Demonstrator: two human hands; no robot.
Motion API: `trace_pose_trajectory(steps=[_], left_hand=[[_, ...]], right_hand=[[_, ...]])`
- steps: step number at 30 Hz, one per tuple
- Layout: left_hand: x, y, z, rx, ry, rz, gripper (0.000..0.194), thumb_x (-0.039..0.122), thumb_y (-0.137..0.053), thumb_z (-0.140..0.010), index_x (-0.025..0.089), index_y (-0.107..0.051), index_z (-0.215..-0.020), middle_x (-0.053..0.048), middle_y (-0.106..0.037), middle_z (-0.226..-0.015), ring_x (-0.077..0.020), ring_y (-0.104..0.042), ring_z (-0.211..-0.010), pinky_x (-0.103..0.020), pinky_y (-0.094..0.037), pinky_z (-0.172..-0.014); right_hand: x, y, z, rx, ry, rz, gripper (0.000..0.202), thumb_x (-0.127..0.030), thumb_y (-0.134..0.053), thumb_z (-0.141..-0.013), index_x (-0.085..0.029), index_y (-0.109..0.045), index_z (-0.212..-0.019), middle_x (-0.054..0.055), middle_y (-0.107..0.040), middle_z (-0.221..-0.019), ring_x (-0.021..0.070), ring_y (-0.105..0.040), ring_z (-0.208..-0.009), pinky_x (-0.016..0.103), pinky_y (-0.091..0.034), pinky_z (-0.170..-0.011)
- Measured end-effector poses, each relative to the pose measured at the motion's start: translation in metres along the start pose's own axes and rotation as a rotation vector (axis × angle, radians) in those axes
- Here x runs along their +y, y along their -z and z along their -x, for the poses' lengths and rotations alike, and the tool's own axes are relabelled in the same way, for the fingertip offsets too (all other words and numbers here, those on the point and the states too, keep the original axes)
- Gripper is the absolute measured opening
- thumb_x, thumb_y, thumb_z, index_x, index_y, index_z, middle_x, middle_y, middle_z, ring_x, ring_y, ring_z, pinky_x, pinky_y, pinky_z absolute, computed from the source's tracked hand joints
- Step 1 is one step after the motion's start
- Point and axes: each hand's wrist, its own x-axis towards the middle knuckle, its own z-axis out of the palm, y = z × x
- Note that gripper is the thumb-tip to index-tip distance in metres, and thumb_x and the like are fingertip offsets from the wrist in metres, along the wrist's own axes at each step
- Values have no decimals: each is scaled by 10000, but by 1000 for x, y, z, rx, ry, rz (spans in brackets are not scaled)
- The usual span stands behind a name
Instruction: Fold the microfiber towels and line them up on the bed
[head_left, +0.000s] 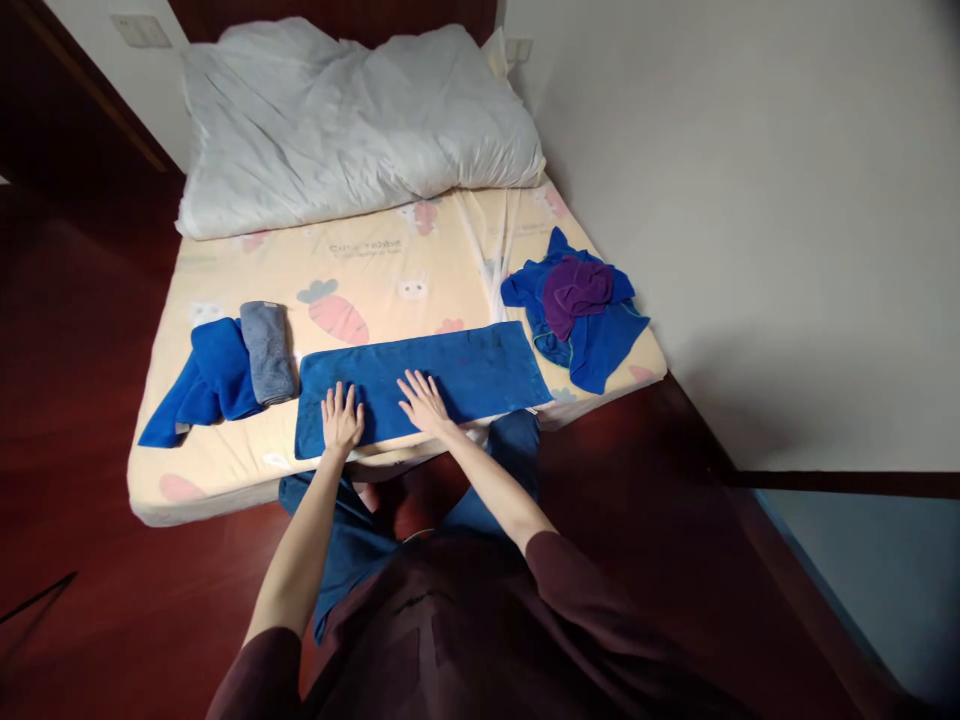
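A blue towel (480,365) lies flat in a long strip along the near edge of the bed. My left hand (343,418) rests palm down near its left end, fingers spread. Further right, my right hand (424,402) presses flat on the same towel, also with fingers apart. Left of the towel stands a rolled grey towel (268,352), touching a loosely bunched blue cloth (221,370). To the right is a crumpled heap of blue cloths (600,350) with a purple cloth (576,292) on top.
The mattress (300,260) has a cream sheet with carrot and rabbit prints. A folded white quilt (360,120) lies at the head end. A pale wall (735,220) runs along the right side. Dark red floor (67,430) surrounds the bed.
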Motion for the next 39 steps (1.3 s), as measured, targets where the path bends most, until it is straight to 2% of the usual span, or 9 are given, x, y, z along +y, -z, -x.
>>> trace_pose_trajectory(steps=[2, 5, 9, 14, 20, 27, 32, 36, 39], left_hand=[[-3, -11, 6, -2, 73, -2, 627, 400, -370, -1002, 167, -394, -1584, -155, -259, -1685, -368, -149, -1579, -626, -146, -1257], [-13, -19, 18, -9, 110, -13, 655, 422, -360, -1010, 169, -331, -1614, -148, -187, -1707, -355, -104, -1589, -626, -92, -1266], [-18, -20, 24, 0, 107, 3, 668, 423, -359, -1014, 164, -293, -1625, -128, -122, -1723, -341, -63, -1595, -626, -66, -1267], [-14, -21, 22, 27, 123, -34, 645, 436, -297, -1028, 145, -353, -1600, -130, -187, -1711, -299, -95, -1596, -573, -60, -1280], [-15, -23, 23, 65, 113, -14, 645, 439, -313, -1018, 150, -375, -1591, -129, -211, -1705, -297, -116, -1593, -559, -63, -1284], [-13, -23, 23, 74, 118, 32, 647, 404, -367, -989, 152, -384, -1585, -122, -209, -1706, -308, -119, -1592, -571, -57, -1284], [-17, -25, 25, 97, 133, 63, 627, 351, -383, -968, 164, -425, -1565, -109, -275, -1686, -284, -173, -1584, -547, -77, -1289], [-21, -28, 26, 119, 133, 80, 632, 320, -414, -942, 179, -443, -1558, -97, -297, -1677, -279, -191, -1581, -544, -82, -1291], [-23, -29, 25, 130, 131, 93, 635, 308, -431, -930, 174, -456, -1550, -101, -306, -1673, -280, -200, -1579, -541, -86, -1292]], right_hand=[[-4, -18, -5, -32, -6, -7, 593, -359, -485, -1016, -288, -366, -1592, -19, -244, -1703, 245, -136, -1590, 501, -60, -1284], [20, -17, -2, -38, -41, 38, 588, -415, -484, -1027, -270, -377, -1587, -2, -235, -1704, 231, -145, -1590, 489, -54, -1288], [83, 18, 13, -19, -148, 183, 608, -462, -398, -1053, -202, -358, -1601, 43, -191, -1716, 227, -124, -1598, 462, -29, -1295], [164, 72, 48, -8, -358, 319, 619, -453, -310, -1062, -185, -322, -1619, 58, -179, -1720, 215, -133, -1597, 454, -81, -1300], [210, 100, 78, 24, -541, 391, 625, -453, -225, -1071, -194, -262, -1638, 44, -145, -1729, 190, -122, -1598, 439, -87, -1303], [208, 99, 79, -16, -545, 442, 636, -454, -189, -1072, -181, -229, -1645, 55, -123, -1733, 193, -94, -1601, 447, -85, -1302], [194, 104, 67, -108, -609, 500, 634, -368, -248, -1055, -103, -249, -1631, 135, -147, -1721, 267, -123, -1596, 524, -116, -1286], [141, 88, 17, -70, -521, 487, 667, -291, -357, -1010, -47, -250, -1621, 175, -171, -1708, 332, -115, -1591, 591, -81, -1271], [72, 44, -36, -47, -289, 360, 668, -365, -347, -1037, -77, -242, -1631, 140, -126, -1722, 316, -72, -1599, 571, -50, -1281]])
